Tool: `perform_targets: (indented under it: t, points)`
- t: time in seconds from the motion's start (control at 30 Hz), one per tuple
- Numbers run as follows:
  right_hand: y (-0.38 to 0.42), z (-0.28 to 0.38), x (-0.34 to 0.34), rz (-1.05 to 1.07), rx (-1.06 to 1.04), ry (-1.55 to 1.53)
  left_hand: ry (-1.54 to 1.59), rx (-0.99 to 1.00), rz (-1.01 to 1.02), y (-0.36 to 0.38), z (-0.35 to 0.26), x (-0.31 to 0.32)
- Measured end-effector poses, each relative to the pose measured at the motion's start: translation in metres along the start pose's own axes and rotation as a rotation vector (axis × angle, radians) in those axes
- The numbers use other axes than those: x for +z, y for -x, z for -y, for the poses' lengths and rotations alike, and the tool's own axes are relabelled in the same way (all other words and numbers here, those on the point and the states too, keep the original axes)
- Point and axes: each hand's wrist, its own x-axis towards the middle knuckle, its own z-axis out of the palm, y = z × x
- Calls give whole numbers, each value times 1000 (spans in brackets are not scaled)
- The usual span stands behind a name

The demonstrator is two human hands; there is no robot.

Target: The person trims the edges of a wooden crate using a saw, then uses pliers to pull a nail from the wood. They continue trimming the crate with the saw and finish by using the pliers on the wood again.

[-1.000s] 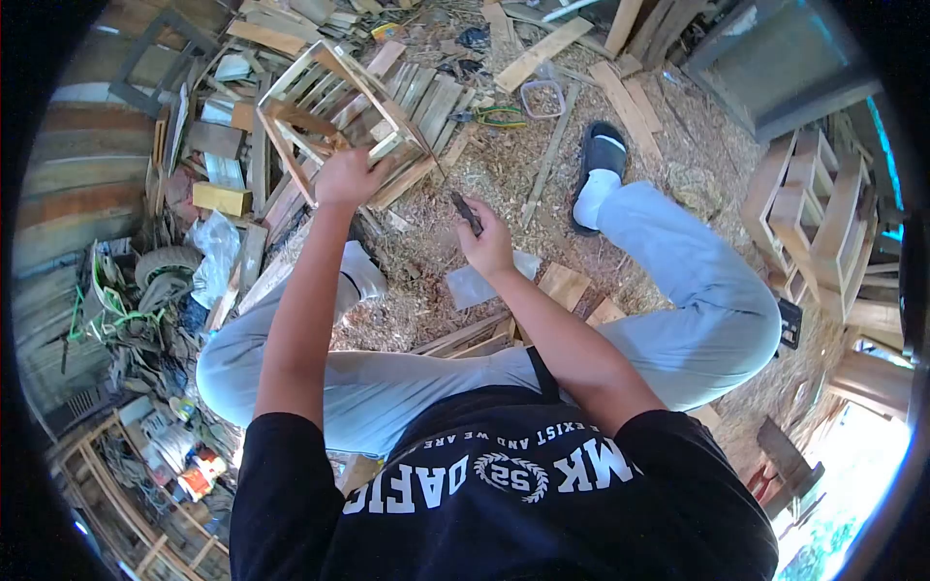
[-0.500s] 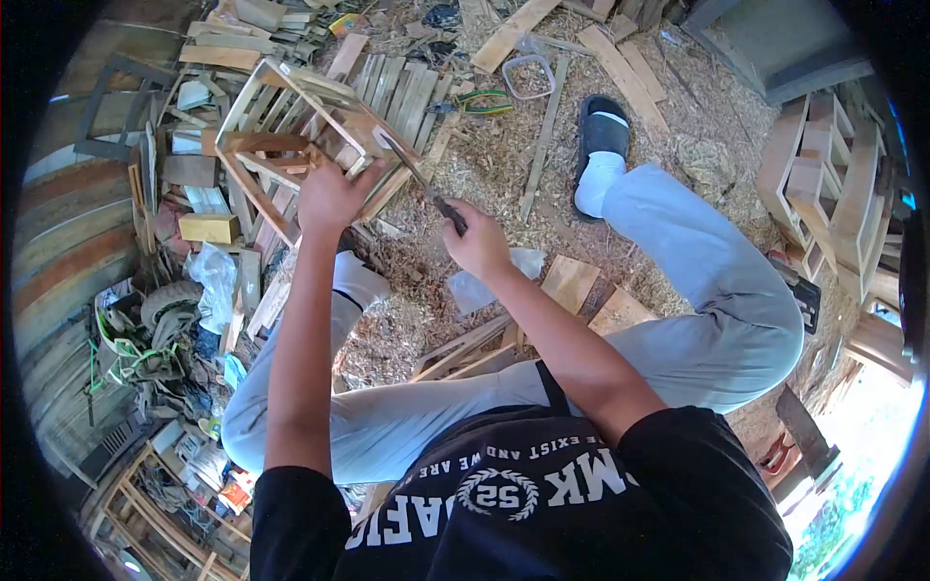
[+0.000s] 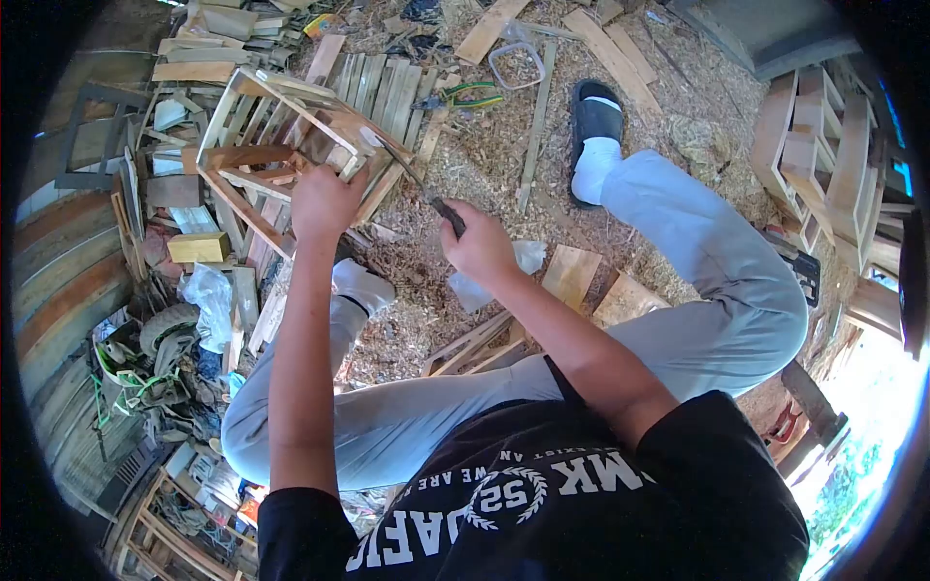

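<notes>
My left hand (image 3: 327, 201) grips the near side of an open wooden frame (image 3: 222, 184) made of pale slats, which stands tilted on the ground ahead. In my right hand (image 3: 480, 244) is the dark handle of a thin-bladed tool (image 3: 415, 179). Its narrow grey blade points up and left, and its tip lies against or over the frame's right edge. Whether it is a knife, a file or something else I cannot make out. The fingers of my left hand are partly hidden by the wood.
Loose slats (image 3: 385, 97) lie beyond the frame, near green-handled pliers (image 3: 472, 95) and a clear plastic container (image 3: 517, 66). Wood shavings cover the ground. A clear plastic bag (image 3: 472, 289) lies below my right hand. Wooden assemblies (image 3: 823, 169) stand at right.
The view has shifted slightly. The wooden frame has tipped a little toward me and left, my left hand moving with it. My right hand still holds the tool at the frame's edge.
</notes>
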Motion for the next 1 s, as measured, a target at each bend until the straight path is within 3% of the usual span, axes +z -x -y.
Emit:
perform_targets:
  t: [0.2, 0.37, 0.57, 0.63, 0.77, 0.83, 0.97, 1.0]
  points:
    - [-11, 6, 0, -19, -83, 24, -22, -4, 10, 0, -2, -2]
    - [-7, 21, -6, 44, -12, 45, -29, -13, 9, -5, -6, -3]
    - [-16, 32, -6, 12, -128, 46, -67, -12, 29, 2, -4, -7]
    - [-15, 28, -2, -36, -15, -103, -45, -30, 47, -2, -7, -10]
    - [-12, 32, 3, -70, -50, -141, 4, -94, 45, -4, -9, -9]
    - [-14, 45, 6, -21, 121, -371, 17, -103, 41, -3, -9, -12]
    - [-10, 50, -4, 2, -15, -241, 102, -33, -63, -4, -13, -10]
    - [-8, 50, 1, 28, -90, -15, 101, -35, -40, -6, -11, -9]
